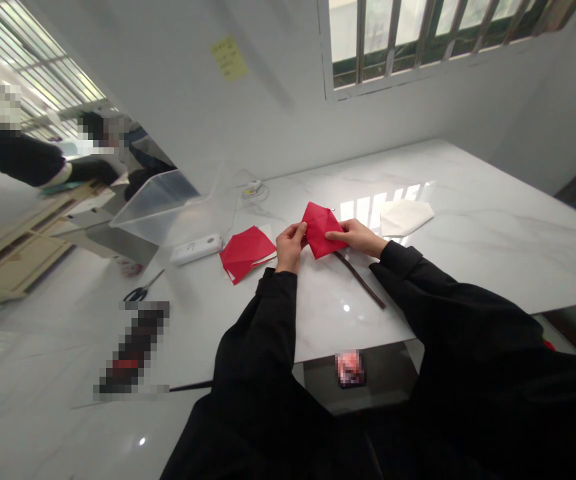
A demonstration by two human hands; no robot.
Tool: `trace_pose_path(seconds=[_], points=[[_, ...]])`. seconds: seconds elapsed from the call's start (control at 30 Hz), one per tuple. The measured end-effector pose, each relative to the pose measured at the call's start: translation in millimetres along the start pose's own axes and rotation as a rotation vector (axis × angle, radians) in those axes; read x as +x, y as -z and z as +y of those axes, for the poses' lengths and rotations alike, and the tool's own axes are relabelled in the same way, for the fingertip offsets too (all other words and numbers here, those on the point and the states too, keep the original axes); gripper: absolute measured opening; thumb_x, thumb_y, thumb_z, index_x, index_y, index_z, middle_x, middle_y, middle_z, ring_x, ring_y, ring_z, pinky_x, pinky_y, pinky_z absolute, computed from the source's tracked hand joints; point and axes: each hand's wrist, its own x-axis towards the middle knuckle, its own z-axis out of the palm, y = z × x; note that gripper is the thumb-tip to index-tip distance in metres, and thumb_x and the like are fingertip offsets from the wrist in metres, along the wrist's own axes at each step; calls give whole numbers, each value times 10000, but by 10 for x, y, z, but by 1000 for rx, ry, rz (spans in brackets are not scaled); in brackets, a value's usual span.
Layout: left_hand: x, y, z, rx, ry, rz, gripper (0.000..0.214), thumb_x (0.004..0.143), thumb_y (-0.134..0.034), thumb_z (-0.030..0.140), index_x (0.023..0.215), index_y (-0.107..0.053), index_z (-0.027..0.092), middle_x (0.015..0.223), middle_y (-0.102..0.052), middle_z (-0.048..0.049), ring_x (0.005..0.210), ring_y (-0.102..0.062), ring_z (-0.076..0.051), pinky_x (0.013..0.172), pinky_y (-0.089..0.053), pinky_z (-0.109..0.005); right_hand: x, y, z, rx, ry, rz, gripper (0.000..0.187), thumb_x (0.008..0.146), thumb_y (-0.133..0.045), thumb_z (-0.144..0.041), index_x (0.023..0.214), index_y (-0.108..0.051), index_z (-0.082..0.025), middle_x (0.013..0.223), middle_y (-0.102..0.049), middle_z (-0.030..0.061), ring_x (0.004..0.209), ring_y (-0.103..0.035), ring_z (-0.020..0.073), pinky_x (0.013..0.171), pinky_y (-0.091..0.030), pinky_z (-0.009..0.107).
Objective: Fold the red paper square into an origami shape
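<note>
Black sleeves point(261, 353) are reaching across the white marble counter point(473, 207) from the bottom of the head view. The left hand point(291, 245) and the right hand point(357, 237) are both gripping a folded piece of red paper point(319, 230), pinching it from opposite sides over the counter. A thin dark stick point(361, 280) is lying at a slant just below the right hand. Left of the hands, a second folded red paper point(247, 252) is resting on the counter, with a white plastic box point(197, 249) just beyond it and black-handled scissors point(141, 287) farther left. A folded white paper point(404, 218) is lying to the right of the hands. Farther back, a clear plastic bin point(163, 207) is standing near a white cable point(254, 190). A yellow sticky note point(229, 58) is clinging to the wall beside a barred window point(418, 40), while two people in dark clothes point(18, 157) are standing off to the left.
</note>
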Motion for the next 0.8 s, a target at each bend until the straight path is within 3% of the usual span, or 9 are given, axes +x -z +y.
trace_pose_path(seconds=[0.13, 0.3, 0.53, 0.7, 0.8], points=[[-7, 7, 33, -29, 27, -6, 495, 609, -909, 494, 935, -721, 173, 852, -747, -32, 776, -703, -163, 762, -579, -300, 0, 15, 8, -18, 2, -8, 315, 778, -796, -434, 837, -764, -127, 710, -707, 45, 566, -540, 118, 533, -408, 253], [-53, -6, 108, -48, 70, -161, 517, 620, -903, 401, 1054, -716, 191, 994, -762, -44, 828, -702, -169, 717, -556, -256, -27, 37, -23, -96, 4, -114, 334, 786, -785, -476, 826, -761, -145, 676, -667, 34, 553, -512, 122, 545, -410, 274], [-58, 22, 99, -23, 92, -216, 670, 651, -882, 380, 1253, -678, 170, 1012, -758, -72, 868, -710, -200, 820, -568, -320, -66, 49, -81, -219, 28, -235, 345, 760, -802, -494, 690, -717, -167, 614, -597, 7, 552, -457, 109, 511, -353, 249], [-24, 42, 57, -21, 79, -211, 592, 619, -892, 350, 1151, -720, 157, 1013, -768, -77, 961, -714, -230, 920, -549, -361, -50, 37, -66, -216, 25, -224, 304, 758, -787, -447, 757, -740, -146, 646, -617, 12, 584, -479, 115, 533, -344, 244], [-25, 18, 48, -35, 57, -211, 498, 613, -893, 336, 1058, -742, 172, 1008, -772, -62, 927, -710, -220, 876, -548, -341, -33, 35, -31, -201, 18, -204, 324, 754, -782, -441, 820, -753, -125, 693, -653, 30, 624, -526, 133, 571, -385, 255]])
